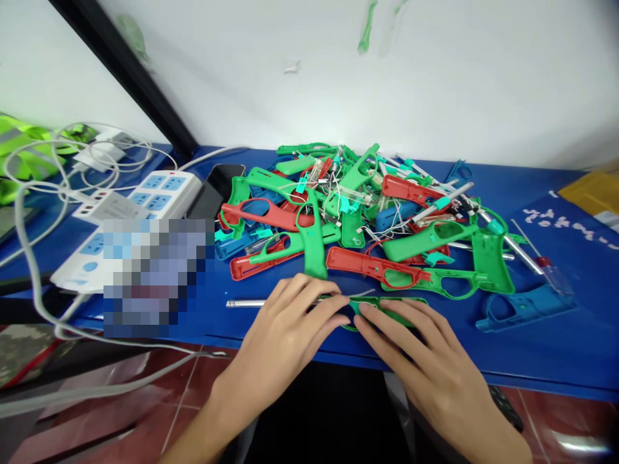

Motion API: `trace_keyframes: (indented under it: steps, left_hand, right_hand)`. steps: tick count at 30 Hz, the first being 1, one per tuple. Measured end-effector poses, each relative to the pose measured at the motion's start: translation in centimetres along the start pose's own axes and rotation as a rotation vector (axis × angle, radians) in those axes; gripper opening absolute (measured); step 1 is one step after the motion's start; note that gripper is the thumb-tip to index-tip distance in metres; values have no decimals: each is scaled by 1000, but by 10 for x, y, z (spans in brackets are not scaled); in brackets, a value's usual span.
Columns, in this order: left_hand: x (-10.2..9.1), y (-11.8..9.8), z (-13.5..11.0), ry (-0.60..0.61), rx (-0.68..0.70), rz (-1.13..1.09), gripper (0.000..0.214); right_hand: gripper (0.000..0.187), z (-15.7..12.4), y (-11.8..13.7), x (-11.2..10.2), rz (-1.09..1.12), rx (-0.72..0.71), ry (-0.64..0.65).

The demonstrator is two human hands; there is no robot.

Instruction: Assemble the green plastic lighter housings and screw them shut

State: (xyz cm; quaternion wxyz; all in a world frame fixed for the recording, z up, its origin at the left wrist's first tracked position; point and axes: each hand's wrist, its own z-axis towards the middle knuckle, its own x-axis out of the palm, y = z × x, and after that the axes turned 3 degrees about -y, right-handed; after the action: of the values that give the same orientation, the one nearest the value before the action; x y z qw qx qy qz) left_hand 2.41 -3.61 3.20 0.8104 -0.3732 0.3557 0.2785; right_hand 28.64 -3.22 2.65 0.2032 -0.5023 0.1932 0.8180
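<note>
At the front of the blue table lies a utility lighter, with its green half shell [403, 316] lying open under my hands. Its silver metal tube [245, 303] sticks out to the left. My left hand [293, 325] has its fingers bent together over the inner end of the tube. From the right, my right hand [425, 357] grips the shell, thumb and fingertips pressed at a teal piece [355, 307] inside it. The fingers partly hide the shell's inside. Just beyond lies a heap of loose lighter parts, with red half shells [372, 267] and green ones [430, 241].
A blue half shell [529, 308] and a red-collared screwdriver [556, 277] lie at the right. White bits [556, 220] are scattered near a yellow package [592, 193]. A power strip [169, 190] with looping cables, a dark phone [225, 183] and a blurred-out patch [164, 277] occupy the left.
</note>
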Motion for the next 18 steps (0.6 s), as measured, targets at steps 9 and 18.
trace_keyframes:
  steps: [9, 18]
  left_hand:
    - [-6, -3, 3, -10, 5, 2, 22]
    - [-11, -2, 8, 83, -21, 4, 29]
  right_hand:
    - [43, 2, 0, 3, 6, 16, -92]
    - [26, 0, 7, 18, -23, 164, -188]
